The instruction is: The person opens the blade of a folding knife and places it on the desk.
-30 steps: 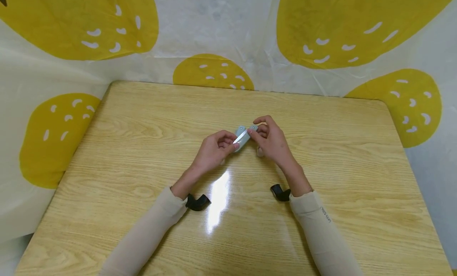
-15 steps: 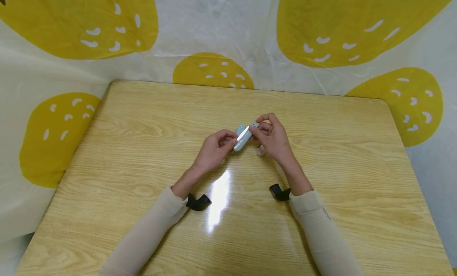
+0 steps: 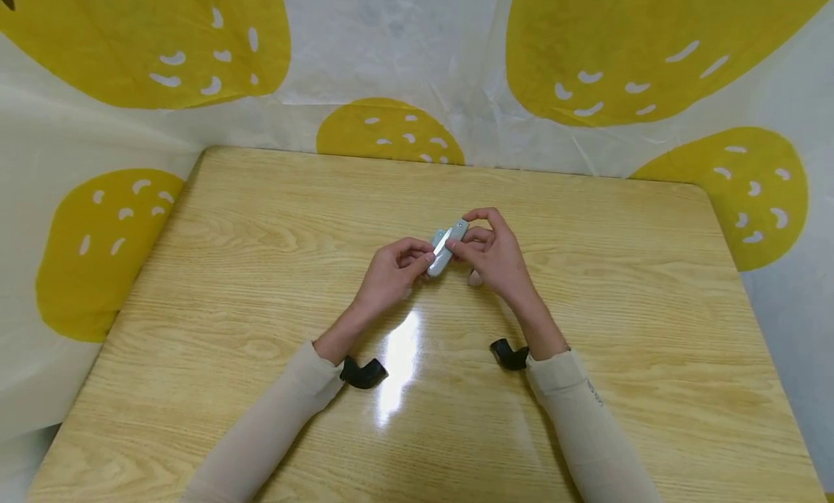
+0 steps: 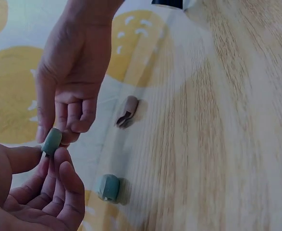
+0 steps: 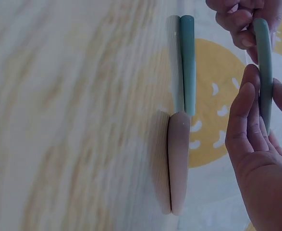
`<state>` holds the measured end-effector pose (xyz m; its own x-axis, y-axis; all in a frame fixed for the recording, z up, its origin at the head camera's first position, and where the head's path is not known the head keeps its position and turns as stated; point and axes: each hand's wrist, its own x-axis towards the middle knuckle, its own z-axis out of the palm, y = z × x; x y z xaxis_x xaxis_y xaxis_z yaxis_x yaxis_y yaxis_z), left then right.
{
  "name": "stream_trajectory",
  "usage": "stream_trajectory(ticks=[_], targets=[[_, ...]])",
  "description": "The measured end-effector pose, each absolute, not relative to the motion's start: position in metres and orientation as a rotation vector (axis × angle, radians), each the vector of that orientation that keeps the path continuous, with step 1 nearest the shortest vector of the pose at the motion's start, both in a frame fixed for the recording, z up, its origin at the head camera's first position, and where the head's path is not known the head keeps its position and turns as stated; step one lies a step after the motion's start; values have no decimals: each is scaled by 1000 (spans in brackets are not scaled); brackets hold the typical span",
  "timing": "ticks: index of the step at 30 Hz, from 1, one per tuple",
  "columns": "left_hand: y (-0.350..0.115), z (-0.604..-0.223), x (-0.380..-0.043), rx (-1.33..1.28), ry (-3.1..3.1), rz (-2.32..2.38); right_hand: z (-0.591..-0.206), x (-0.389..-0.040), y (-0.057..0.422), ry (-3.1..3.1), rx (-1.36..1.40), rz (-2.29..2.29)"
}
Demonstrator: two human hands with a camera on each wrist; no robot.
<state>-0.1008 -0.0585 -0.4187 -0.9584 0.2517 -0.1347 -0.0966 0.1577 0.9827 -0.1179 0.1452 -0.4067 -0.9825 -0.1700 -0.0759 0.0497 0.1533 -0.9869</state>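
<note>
Pale-green, slim, rounded bar, plastic-looking (image 3: 444,258), is held up over the wood-grain table (image 3: 260,286), slanting from near left to far right. Left hand (image 3: 391,273) pinches its near-left part between thumb and fingers; right hand (image 3: 498,260) grips it toward the far end, thumb on top, fingers behind. Neither is free. Change over the last second: right thumb slides down off the far end toward mid-length, leaving the small round rivet (image 3: 460,225) plainly visible; left thumb backs off the near tip, so more of that end shows. Bar also sits a bit steeper. Bright streak along its face: can't tell glare from metal. My read: a regrip mid-handling, right thumb now better placed to bear on the middle; nothing visibly unfolded or detached, so no step looks finished. On the table below: a second long teal-green bar with rounded ends (image 5: 189,65), just left of and beyond the held one in the head view, and a dusty-pink tapered bar (image 5: 180,163), nearer and to the right, mostly under the right hand. Both lie untouched, their ends close together; from here can't confirm whether they make contact.
</note>
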Motion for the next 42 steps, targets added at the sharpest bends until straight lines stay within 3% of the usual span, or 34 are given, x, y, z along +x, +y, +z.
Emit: stream_trajectory(ticks=[42], targets=[[-63, -414, -103, 59, 2173, 1712, -404, -115, 148, 2236, -209, -1921]])
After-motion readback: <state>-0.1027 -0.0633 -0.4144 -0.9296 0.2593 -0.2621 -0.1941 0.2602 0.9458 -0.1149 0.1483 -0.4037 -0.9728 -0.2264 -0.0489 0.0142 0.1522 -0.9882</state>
